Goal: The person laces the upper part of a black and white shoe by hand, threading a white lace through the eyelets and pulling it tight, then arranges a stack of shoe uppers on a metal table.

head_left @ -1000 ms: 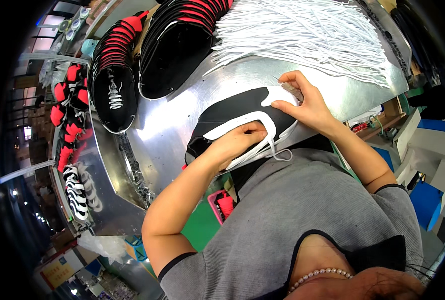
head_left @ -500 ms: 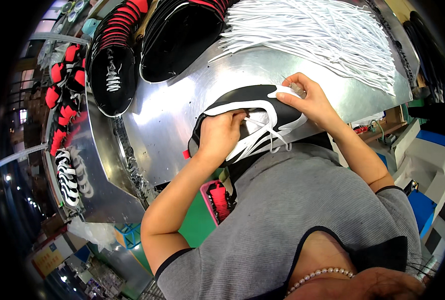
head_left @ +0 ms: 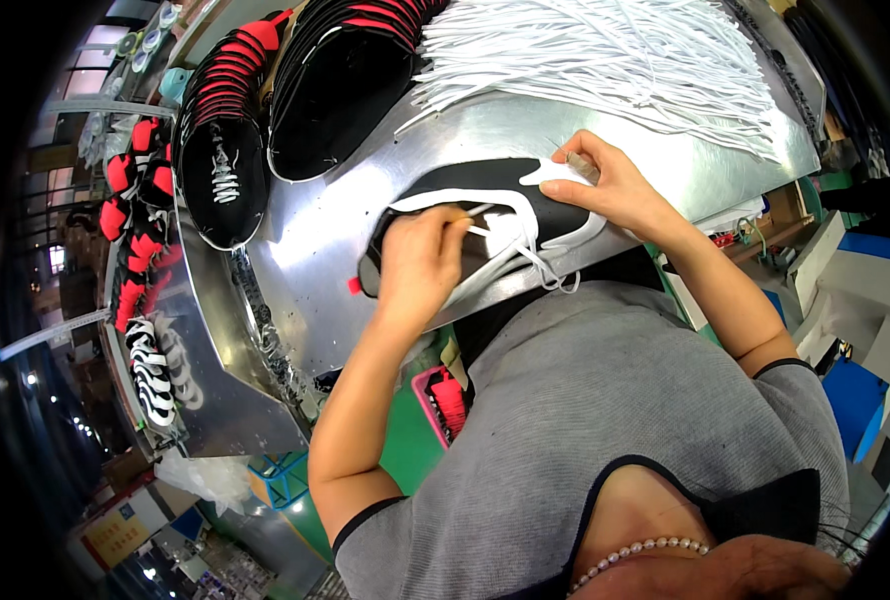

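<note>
A black and white shoe upper (head_left: 485, 178) lies on the metal table in front of me, its white-edged opening toward my body. My left hand (head_left: 417, 265) is at its left end, finger and thumb pinched on a white shoelace (head_left: 478, 230) inside the opening. More lace runs through the white edge, and its loose ends dangle by my shirt. At the other end my right hand (head_left: 615, 188) grips the upper, thumb on top. A small greyish thing by its fingers is too small to name. A red tab (head_left: 355, 286) sticks out near the upper's left end.
A large bundle of white laces (head_left: 605, 65) lies on the far side of the metal table (head_left: 315, 310). Stacks of black and red uppers (head_left: 340, 100) stand at far left. More red and black pieces (head_left: 135, 220) hang on the left side. A pink bin (head_left: 430, 400) sits below the table edge.
My left hand has moved slightly left, drawing a strand of lace up out of the opening. My right hand keeps its grip on the upper. The whole view has shifted a little.
</note>
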A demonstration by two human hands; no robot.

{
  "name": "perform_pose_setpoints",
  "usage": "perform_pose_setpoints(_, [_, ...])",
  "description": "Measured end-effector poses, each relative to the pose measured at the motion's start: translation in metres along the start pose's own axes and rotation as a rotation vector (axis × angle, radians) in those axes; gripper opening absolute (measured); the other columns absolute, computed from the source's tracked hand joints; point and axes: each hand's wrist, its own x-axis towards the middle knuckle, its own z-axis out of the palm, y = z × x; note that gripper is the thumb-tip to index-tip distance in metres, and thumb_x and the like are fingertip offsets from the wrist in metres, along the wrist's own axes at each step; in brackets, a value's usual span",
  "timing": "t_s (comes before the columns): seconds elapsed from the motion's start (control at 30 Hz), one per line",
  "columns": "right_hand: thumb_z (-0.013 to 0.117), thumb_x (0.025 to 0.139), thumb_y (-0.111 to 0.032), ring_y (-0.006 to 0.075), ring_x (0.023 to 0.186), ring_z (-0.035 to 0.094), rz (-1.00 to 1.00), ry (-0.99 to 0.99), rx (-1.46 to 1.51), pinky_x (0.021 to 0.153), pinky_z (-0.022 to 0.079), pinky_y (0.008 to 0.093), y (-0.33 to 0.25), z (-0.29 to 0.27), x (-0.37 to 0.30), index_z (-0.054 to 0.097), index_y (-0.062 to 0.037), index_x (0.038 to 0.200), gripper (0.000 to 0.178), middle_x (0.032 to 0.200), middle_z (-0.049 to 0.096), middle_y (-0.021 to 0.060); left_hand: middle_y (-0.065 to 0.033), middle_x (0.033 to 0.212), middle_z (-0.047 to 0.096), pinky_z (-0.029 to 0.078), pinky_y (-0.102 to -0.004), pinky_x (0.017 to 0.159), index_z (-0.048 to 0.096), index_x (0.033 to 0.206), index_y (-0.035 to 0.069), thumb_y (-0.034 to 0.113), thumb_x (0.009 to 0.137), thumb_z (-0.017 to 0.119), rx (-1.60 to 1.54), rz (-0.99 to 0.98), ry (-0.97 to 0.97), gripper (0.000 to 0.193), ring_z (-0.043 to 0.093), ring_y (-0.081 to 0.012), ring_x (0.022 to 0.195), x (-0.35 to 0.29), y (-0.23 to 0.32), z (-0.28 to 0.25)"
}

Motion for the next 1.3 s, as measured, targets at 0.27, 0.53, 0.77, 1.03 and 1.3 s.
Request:
perform_pose_setpoints(0.27, [0.075,0.082,-0.021,0.0088,0.091,0.055,-0.027,0.052,0.096,0.083,0.043,0.0242,-0.004,-0.056,-0.006,0.058,-0.0044,0.105,0.033,0.098,0.060,0.0016,-0.0183,0.093,0.062,0.048,-0.0446,0.076,0.059,0.091,-0.001,0.002,0.089,0.056,0.806,-0.042,0.583,0.005,0.059,-0.0364,0.086,-0.065,-0.093,-0.141])
perform_pose_setpoints(0.53, [0.075,0.082,-0.030,0.0227,0.081,0.062,-0.226,0.111,-0.552,0.074,0.048,0.0320,0.018,-0.052,0.006,0.059,-0.0044,0.107,0.039,0.091,0.062,0.0087,-0.0140,0.096,0.063,0.048,-0.0315,0.081,0.061,0.099,-0.001,-0.003,0.084,0.061,0.116,0.023,0.238,0.015,0.062,-0.0271,0.088,-0.029,0.014,-0.082])
perform_pose_setpoints(0.77, [0.073,0.085,-0.025,0.0173,0.080,0.064,-0.206,0.343,-0.319,0.072,0.050,0.0286,-0.005,-0.064,0.001,0.068,-0.0034,0.096,0.025,0.091,0.066,0.0061,-0.0160,0.119,0.060,0.048,-0.0376,0.081,0.063,0.087,0.001,-0.003,0.081,0.066,0.066,0.328,0.311,0.007,0.059,-0.0296,0.100,0.043,0.046,-0.046])
perform_pose_setpoints(1.03, [0.069,0.090,-0.018,0.0069,0.081,0.059,-0.022,-0.037,0.508,0.075,0.048,0.0228,-0.018,-0.007,0.002,0.067,-0.0026,0.097,0.017,0.085,0.063,-0.0001,-0.0119,0.108,0.063,0.047,-0.0367,0.080,0.065,0.092,0.001,0.004,0.086,0.066,-0.082,0.237,0.187,0.007,0.059,-0.0285,0.096,0.067,0.069,0.013])
perform_pose_setpoints(1.3, [0.071,0.086,-0.013,0.0083,0.075,0.059,0.046,0.125,0.356,0.068,0.047,0.0257,-0.005,0.007,0.013,0.062,-0.0030,0.108,0.026,0.089,0.067,0.0035,-0.0105,0.093,0.069,0.053,-0.0324,0.078,0.065,0.106,-0.004,0.043,0.099,0.053,-0.899,-0.669,-0.420,0.048,0.066,-0.0218,0.087,0.062,0.014,0.013])
